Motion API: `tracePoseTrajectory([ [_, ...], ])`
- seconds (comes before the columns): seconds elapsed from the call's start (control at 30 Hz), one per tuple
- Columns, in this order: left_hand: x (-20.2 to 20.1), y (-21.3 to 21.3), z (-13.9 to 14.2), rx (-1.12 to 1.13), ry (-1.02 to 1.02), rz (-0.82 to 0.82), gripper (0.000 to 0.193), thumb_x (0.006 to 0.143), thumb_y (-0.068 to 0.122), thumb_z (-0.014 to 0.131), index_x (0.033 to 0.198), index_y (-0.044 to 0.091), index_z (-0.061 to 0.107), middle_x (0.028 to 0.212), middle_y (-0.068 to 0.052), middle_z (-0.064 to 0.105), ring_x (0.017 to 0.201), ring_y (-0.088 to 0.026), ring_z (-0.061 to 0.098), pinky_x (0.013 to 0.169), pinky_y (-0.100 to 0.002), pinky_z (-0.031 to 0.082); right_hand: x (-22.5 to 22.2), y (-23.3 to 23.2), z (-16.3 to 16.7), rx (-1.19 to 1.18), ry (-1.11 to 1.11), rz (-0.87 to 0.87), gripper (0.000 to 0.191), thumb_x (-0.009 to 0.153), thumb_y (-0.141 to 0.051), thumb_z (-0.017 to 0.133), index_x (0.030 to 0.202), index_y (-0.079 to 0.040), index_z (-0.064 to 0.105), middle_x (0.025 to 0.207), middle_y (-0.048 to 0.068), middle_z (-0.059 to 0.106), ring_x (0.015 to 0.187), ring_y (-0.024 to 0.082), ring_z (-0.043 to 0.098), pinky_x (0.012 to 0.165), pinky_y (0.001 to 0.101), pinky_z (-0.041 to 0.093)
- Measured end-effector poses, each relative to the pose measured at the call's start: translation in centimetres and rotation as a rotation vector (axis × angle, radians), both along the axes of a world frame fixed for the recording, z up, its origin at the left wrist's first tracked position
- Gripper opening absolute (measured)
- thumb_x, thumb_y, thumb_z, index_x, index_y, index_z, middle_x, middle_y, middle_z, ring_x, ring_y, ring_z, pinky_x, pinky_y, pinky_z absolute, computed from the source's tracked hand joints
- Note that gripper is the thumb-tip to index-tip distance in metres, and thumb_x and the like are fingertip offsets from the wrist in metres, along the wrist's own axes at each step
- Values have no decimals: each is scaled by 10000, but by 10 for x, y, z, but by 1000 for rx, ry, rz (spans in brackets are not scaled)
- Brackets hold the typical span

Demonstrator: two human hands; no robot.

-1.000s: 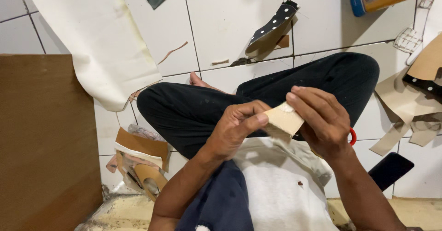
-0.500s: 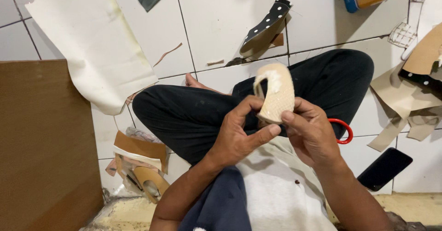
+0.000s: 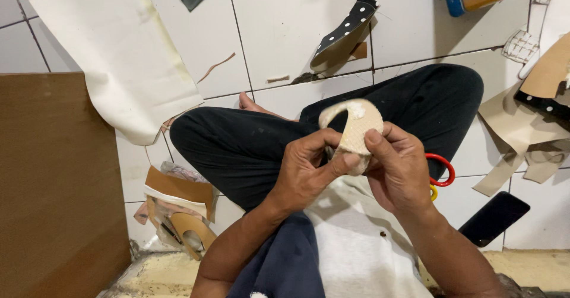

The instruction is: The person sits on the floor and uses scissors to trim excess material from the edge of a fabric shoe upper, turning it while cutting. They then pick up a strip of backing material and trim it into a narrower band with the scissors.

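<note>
I sit cross-legged on a white tiled floor. Both hands hold a small cream, curved sole-shaped piece upright above my lap. My left hand grips its lower left edge with thumb and fingers. Pinching the right side is my right hand, thumb on the front face. A white strap-like band arches over the piece's top left. Its lower end is hidden behind my fingers.
A brown board lies at left, a cream sheet beyond it. Cut brown pieces sit by my left knee. Red-handled scissors and a dark phone lie at right, near tan scraps. A black dotted piece lies ahead.
The cream piece went from lying flat between my hands to standing upright, then was turned slightly with its face toward me. Both hands shifted their grip around it.
</note>
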State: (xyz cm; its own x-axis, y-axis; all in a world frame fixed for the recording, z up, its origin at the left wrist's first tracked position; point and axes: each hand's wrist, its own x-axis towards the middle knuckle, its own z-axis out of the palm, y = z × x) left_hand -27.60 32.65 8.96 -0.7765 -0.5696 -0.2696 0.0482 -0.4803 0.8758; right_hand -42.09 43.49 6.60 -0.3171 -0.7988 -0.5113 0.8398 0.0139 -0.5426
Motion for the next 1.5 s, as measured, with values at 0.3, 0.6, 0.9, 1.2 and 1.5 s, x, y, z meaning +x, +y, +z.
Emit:
tracePoseTrajectory([
  [0.3, 0, -1, 1, -183, -90, 82, 120, 999, 148, 736, 1052, 40, 729, 906, 7, 698, 853, -32, 611, 808, -217, 502, 1, 1, -6, -43, 96, -48, 166, 1044, -119, 629, 1121, 24, 662, 1059, 124, 717, 940, 165, 720, 860, 324, 606],
  [0.6, 2, -5, 9, -217, -118, 39, 147, 1005, 174, 735, 1069, 42, 726, 932, 16, 702, 894, -44, 634, 842, -222, 526, -4, 9, -1, -154, 143, 76, 347, 1012, -20, 726, 1307, 82, 575, 1223, 165, 689, 1124, 190, 682, 1020, 354, 555],
  [0.9, 1, -4, 10, -156, -118, 20, 227, 996, 181, 757, 1163, 34, 710, 990, 1, 715, 920, -47, 619, 831, -226, 526, -7, 5, -4, -75, -30, 91, 405, 967, -45, 690, 1334, 74, 568, 1165, 181, 704, 1047, 224, 707, 947, 380, 576],
  [1.2, 6, -11, 24, -463, -217, 94, 167, 964, 105, 743, 1111, 26, 738, 968, -21, 675, 881, -82, 618, 766, -242, 521, -6, 5, -12, -65, 350, 122, 525, 954, -81, 733, 1412, 26, 502, 1241, 134, 643, 1130, 177, 652, 974, 359, 567],
  [1.5, 1, -13, 31, -613, -267, 72, 142, 970, 110, 734, 1090, 35, 727, 938, -37, 679, 870, -140, 632, 763, -287, 518, -4, 5, 20, -48, 1222, 35, 276, 952, 12, 777, 1202, -12, 663, 1286, 111, 616, 1174, 169, 624, 1008, 291, 527],
])
